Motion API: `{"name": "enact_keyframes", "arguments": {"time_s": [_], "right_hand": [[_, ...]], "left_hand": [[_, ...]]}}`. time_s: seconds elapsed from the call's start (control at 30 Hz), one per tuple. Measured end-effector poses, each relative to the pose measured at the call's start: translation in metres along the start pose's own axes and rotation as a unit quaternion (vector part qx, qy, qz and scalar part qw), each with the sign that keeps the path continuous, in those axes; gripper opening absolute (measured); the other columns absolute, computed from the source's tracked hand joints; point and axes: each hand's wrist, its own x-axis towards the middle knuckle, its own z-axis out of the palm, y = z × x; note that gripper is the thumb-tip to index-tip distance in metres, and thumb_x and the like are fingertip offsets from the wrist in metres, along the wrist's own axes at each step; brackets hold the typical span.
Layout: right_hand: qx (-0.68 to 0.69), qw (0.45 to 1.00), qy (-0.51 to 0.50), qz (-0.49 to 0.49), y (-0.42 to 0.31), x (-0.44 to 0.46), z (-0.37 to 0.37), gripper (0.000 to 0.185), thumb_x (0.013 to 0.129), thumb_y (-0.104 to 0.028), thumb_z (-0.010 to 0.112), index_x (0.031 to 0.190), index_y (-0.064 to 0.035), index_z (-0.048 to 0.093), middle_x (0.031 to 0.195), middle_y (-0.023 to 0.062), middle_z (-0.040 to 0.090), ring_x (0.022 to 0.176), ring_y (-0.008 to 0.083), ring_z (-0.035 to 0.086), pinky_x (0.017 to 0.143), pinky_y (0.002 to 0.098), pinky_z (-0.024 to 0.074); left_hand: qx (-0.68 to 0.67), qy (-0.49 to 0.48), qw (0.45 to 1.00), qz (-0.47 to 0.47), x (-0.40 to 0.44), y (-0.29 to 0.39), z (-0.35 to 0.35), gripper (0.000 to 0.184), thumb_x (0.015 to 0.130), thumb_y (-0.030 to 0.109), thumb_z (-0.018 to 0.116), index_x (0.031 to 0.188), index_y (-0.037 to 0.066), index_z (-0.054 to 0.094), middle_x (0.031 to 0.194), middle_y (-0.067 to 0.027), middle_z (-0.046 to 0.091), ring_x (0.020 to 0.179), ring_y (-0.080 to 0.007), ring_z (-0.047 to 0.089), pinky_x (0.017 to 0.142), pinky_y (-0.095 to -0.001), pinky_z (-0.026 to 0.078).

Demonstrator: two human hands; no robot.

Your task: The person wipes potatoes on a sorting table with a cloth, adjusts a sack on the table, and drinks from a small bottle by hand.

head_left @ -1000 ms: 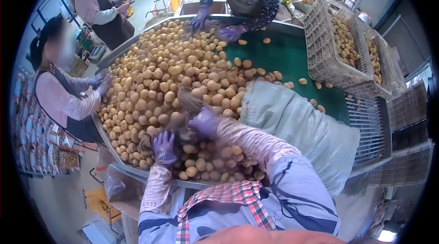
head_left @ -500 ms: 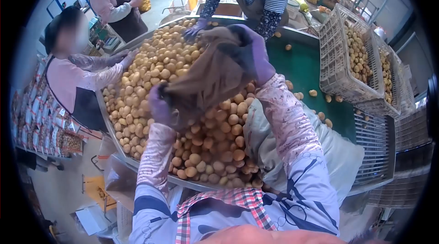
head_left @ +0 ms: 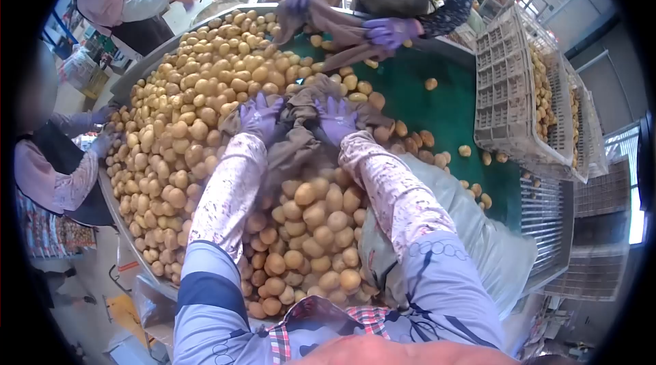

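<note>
My left hand [head_left: 260,119], in a purple glove, lies with its fingers spread on a crumpled brown cloth [head_left: 294,150]. Beside it my right hand [head_left: 336,120], gloved alike, presses on the same cloth with fingers stretched out. Under and around the cloth is a big heap of potatoes [head_left: 184,129], reaching from my front edge to the far side. Across from me, a co-worker's purple-gloved hands [head_left: 391,31] grip another piece of brown cloth [head_left: 335,29]; whether it joins mine I cannot tell.
A grey-white sack [head_left: 471,228] lies by my right arm. Crates of potatoes [head_left: 512,85] stand at the right, above a green surface [head_left: 437,109] with scattered potatoes. Metal slats [head_left: 540,218] lie beyond. Another worker's hands [head_left: 102,132] rest at the left edge; a further person stands behind.
My hands have gone from holding the brown cloth up over the potatoes to pressing it down on the heap, fingers spread. The co-worker opposite now holds brown cloth in both hands.
</note>
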Motion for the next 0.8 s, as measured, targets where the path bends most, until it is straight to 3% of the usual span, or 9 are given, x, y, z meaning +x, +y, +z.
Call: {"name": "enact_keyframes", "arguments": {"time_s": [0.1, 0.23, 0.3, 0.33, 0.37, 0.43, 0.47, 0.6, 0.8], "right_hand": [[0.019, 0.999, 0.02, 0.037, 0.006, 0.047, 0.019, 0.072, 0.087, -0.058, 0.042, 0.148, -0.0292, 0.019, 0.155, 0.012, 0.014, 0.141, 0.0395, 0.012, 0.107, 0.066, 0.0104], [0.012, 1.0, 0.011, 0.022, -0.002, 0.028, 0.0, 0.064, 0.09, -0.052, 0.041, 0.146, -0.0268, 0.025, 0.152, 0.0167, 0.015, 0.137, 0.0468, 0.015, 0.105, 0.0631, 0.0225], [0.023, 0.998, 0.047, -0.021, 0.01, 0.024, 0.024, 0.046, 0.092, -0.036, 0.043, 0.136, -0.0238, 0.043, 0.147, 0.0171, 0.026, 0.131, 0.0434, 0.029, 0.103, 0.0546, 0.031], [0.045, 0.996, 0.061, -0.041, 0.017, 0.017, 0.034, 0.043, 0.091, -0.032, 0.044, 0.133, -0.0227, 0.046, 0.144, 0.0174, 0.03, 0.129, 0.0419, 0.033, 0.102, 0.0523, 0.0331], [0.065, 0.993, 0.077, -0.059, 0.022, 0.005, 0.035, 0.04, 0.091, -0.028, 0.046, 0.13, -0.0216, 0.05, 0.141, 0.0177, 0.034, 0.127, 0.0404, 0.037, 0.102, 0.05, 0.0353], [0.059, 0.994, -0.002, -0.097, 0.001, -0.038, 0.009, 0.037, 0.088, -0.022, 0.048, 0.125, -0.0202, 0.053, 0.131, 0.0187, 0.042, 0.12, 0.0373, 0.046, 0.097, 0.0478, 0.0399], [0.096, 0.992, 0.04, -0.075, 0.006, -0.025, 0.042, 0.036, 0.085, -0.022, 0.053, 0.12, -0.0196, 0.057, 0.122, 0.0172, 0.049, 0.112, 0.0362, 0.052, 0.092, 0.0471, 0.0435], [-0.025, 0.984, 0.042, -0.172, -0.046, -0.116, -0.01, 0.027, 0.079, -0.028, 0.058, 0.103, -0.0178, 0.065, 0.113, 0.0133, 0.057, 0.096, 0.0337, 0.059, 0.082, 0.0452, 0.0464], [0.039, 0.958, 0.145, -0.244, -0.064, -0.183, 0.004, 0.027, 0.078, -0.029, 0.058, 0.101, -0.0171, 0.066, 0.11, 0.0158, 0.057, 0.101, 0.0346, 0.054, 0.082, 0.0452, 0.0443]], "left_hand": [[-0.02, 0.023, 0.999, -0.043, 0.03, -0.007, 0.024, 0.064, 0.082, 0.051, 0.052, 0.139, 0.024, 0.04, 0.145, -0.0243, 0.028, 0.136, -0.0426, 0.023, 0.113, -0.0517, 0.013], [-0.011, 0.134, 0.991, -0.003, 0.018, -0.016, 0.057, 0.031, 0.087, 0.032, 0.05, 0.115, 0.026, 0.063, 0.128, -0.0139, 0.048, 0.121, -0.035, 0.04, 0.1, -0.0475, 0.03], [0.07, 0.258, 0.961, 0.073, -0.001, -0.015, 0.074, 0.025, 0.088, 0.029, 0.048, 0.105, 0.025, 0.067, 0.111, -0.0069, 0.055, 0.11, -0.0283, 0.046, 0.093, -0.044, 0.033], [0.046, 0.194, 0.977, 0.072, -0.014, -0.008, 0.064, 0.025, 0.089, 0.029, 0.047, 0.101, 0.025, 0.068, 0.103, -0.0045, 0.056, 0.109, -0.026, 0.047, 0.094, -0.0435, 0.033], [0.017, 0.118, 0.992, 0.047, -0.028, 0.003, 0.055, 0.028, 0.088, 0.034, 0.046, 0.103, 0.029, 0.068, 0.116, -0.0028, 0.056, 0.118, -0.0237, 0.044, 0.099, -0.045, 0.028], [0.057, 0.138, 0.985, 0.083, -0.057, 0.007, 0.057, 0.025, 0.084, 0.035, 0.05, 0.095, 0.025, 0.071, 0.107, -0.0009, 0.059, 0.113, -0.0212, 0.047, 0.096, -0.0427, 0.031], [0.019, 0.165, 0.98, 0.112, -0.074, 0.003, 0.055, 0.024, 0.083, 0.036, 0.052, 0.092, 0.024, 0.072, 0.107, -0.0005, 0.059, 0.112, -0.0204, 0.048, 0.095, -0.0413, 0.032], [-0.062, 0.198, 0.97, 0.127, -0.142, -0.016, 0.042, 0.025, 0.082, 0.036, 0.056, 0.091, 0.018, 0.07, 0.104, -0.0026, 0.061, 0.103, -0.0228, 0.054, 0.087, -0.0371, 0.04], [-0.148, 0.287, 0.943, 0.085, -0.237, -0.011, 0.032, 0.016, 0.083, 0.029, 0.056, 0.082, 0.014, 0.062, 0.081, -0.0073, 0.061, 0.082, -0.0275, 0.057, 0.076, -0.0407, 0.042]]}}
